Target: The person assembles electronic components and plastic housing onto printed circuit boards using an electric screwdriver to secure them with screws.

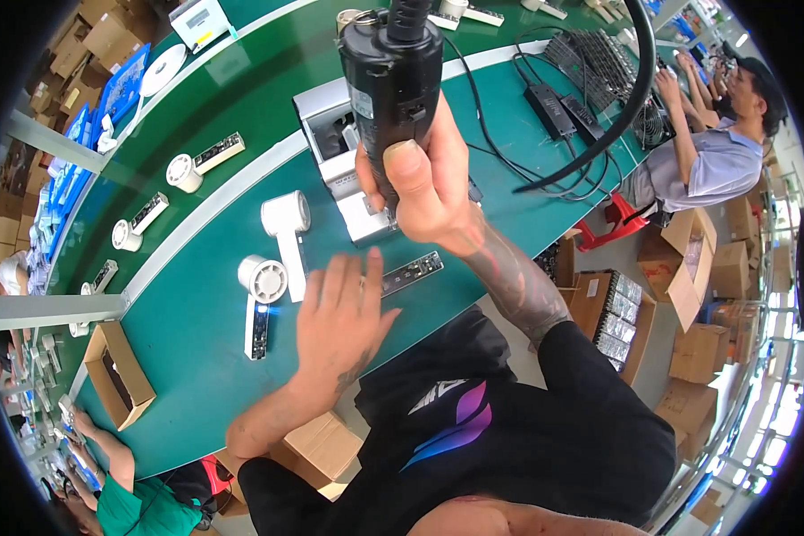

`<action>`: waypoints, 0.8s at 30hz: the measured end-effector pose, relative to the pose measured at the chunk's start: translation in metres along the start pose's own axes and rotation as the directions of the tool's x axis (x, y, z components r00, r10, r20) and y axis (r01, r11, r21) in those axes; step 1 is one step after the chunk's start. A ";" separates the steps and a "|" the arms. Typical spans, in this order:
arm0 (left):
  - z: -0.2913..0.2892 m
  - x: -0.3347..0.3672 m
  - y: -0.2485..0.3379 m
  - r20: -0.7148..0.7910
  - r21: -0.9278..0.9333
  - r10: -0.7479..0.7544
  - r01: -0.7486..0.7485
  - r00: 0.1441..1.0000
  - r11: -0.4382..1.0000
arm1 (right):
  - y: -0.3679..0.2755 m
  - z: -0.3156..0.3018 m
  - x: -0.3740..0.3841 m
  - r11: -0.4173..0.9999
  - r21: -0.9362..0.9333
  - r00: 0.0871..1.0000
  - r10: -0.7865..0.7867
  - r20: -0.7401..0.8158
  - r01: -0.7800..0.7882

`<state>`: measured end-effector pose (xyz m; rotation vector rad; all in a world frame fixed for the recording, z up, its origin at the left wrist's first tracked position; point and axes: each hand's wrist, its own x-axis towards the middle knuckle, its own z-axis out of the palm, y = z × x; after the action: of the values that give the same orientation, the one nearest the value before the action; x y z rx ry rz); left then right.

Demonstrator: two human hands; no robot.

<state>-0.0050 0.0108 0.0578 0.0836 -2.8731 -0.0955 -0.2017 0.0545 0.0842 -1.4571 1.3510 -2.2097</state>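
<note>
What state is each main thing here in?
Right hand, closed
Black corded handheld tool, held; power state unclear
Left hand, open, fingers spread
Nearer white round-headed unit, lying, circuit board exposed
Farther white round-headed unit, lying
Circuit board right of left hand, exposed
Bench cardboard box, open

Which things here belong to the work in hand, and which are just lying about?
Probably the job:
black corded tool, in the right grip;
two white round-headed units and a circuit-board strip, near the left grip;
pale fixture partly behind the tool.

Probably lying about:
tabletop cardboard box;
red stool;
floor cartons.
</note>
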 end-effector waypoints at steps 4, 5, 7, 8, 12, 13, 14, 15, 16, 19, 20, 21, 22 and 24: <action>-0.014 -0.011 -0.009 0.065 0.067 -0.107 0.102 0.992 0.992 | -0.016 0.002 -0.021 0.980 0.165 0.993 0.110 0.039 -0.115; -0.015 -0.012 -0.011 0.089 0.059 -0.100 0.095 0.991 0.994 | -0.016 0.006 -0.026 0.968 0.228 0.994 0.099 0.044 -0.106; -0.013 -0.012 -0.012 0.106 0.056 -0.096 0.090 0.990 0.994 | -0.017 0.015 -0.035 0.926 0.359 0.993 0.104 0.048 -0.114; -0.012 -0.013 -0.013 0.119 0.052 -0.085 0.079 0.989 0.995 | -0.016 0.019 -0.037 0.924 0.364 0.993 0.108 0.047 -0.117; -0.010 -0.013 -0.012 0.066 0.049 -0.079 0.075 0.995 0.996 | -0.014 0.026 -0.042 0.911 0.386 0.990 0.125 0.069 -0.143; -0.009 -0.012 -0.012 0.065 0.045 -0.076 0.073 0.995 0.996 | -0.011 0.026 -0.045 0.909 0.382 0.986 0.147 0.074 -0.164; -0.009 -0.012 -0.012 0.064 0.040 -0.074 0.071 0.995 0.997 | -0.008 0.025 -0.047 0.907 0.378 0.983 0.168 0.080 -0.185; -0.009 -0.012 -0.012 0.061 0.041 -0.074 0.072 0.995 0.997 | -0.007 0.026 -0.049 0.907 0.377 0.983 0.166 0.082 -0.185; -0.009 -0.012 -0.012 0.064 0.040 -0.072 0.070 0.995 0.997 | -0.006 0.027 -0.051 0.914 0.364 0.984 0.164 0.072 -0.179; -0.009 -0.012 -0.013 0.068 0.023 -0.061 0.060 0.996 0.998 | -0.005 0.029 -0.053 0.918 0.356 0.984 0.153 0.088 -0.175; -0.009 -0.012 -0.015 0.071 0.008 -0.052 0.051 0.996 0.999 | -0.007 0.032 -0.051 0.914 0.365 0.983 0.143 0.112 -0.175; -0.009 -0.013 -0.016 0.071 0.007 -0.053 0.052 0.996 0.999 | -0.013 0.037 -0.053 0.942 0.255 0.976 0.216 0.036 -0.218; -0.009 -0.012 -0.017 0.065 0.002 -0.043 0.043 0.997 0.999 | -0.013 0.037 -0.054 0.943 0.254 0.976 0.215 0.037 -0.217; -0.010 -0.012 -0.018 0.058 -0.003 -0.034 0.034 0.998 0.999 | -0.012 0.037 -0.055 0.940 0.256 0.974 0.219 0.054 -0.225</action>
<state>0.0099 -0.0066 0.0628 0.1306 -2.9293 -0.1114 -0.1401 0.0708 0.0617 -1.1736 1.1035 -2.1208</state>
